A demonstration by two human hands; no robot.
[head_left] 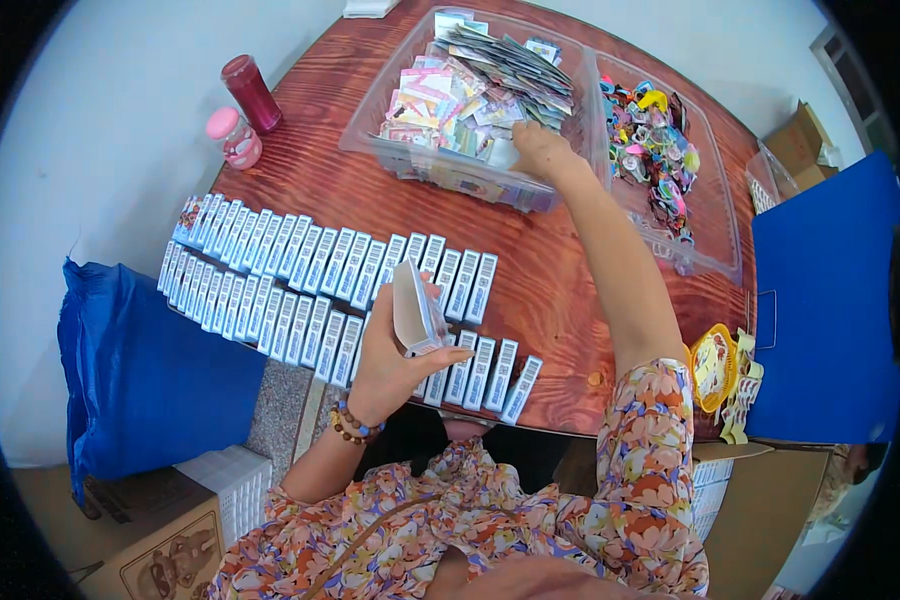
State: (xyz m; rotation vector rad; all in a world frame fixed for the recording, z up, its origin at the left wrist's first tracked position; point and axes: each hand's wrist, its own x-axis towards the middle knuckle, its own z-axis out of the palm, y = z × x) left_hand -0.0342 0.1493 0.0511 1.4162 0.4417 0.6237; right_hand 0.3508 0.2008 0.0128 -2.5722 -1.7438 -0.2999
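Note:
My left hand [395, 360] holds a small white carton [417, 312] tilted upward, with its pale inside facing me. My fingers wrap round its far side, and the thumb lies along its lower end. At the far side of the table, my right hand [542, 152] reaches into a clear plastic bin [450, 168]. Its fingers curl down among flat colourful packets [428, 92]; a whitish piece shows beside them, but what they grip is hidden. Two long rows of slim white-and-blue boxes [300, 250] stand on the table, around and beyond my left hand.
Right of the bin, a clear tray [705, 225] holds many small colourful trinkets [652, 150]. A red bottle [252, 95] and a pink-lidded jar [234, 138] stand at the left. A yellow basket [713, 368] sits at the right edge, beside a blue panel [820, 310].

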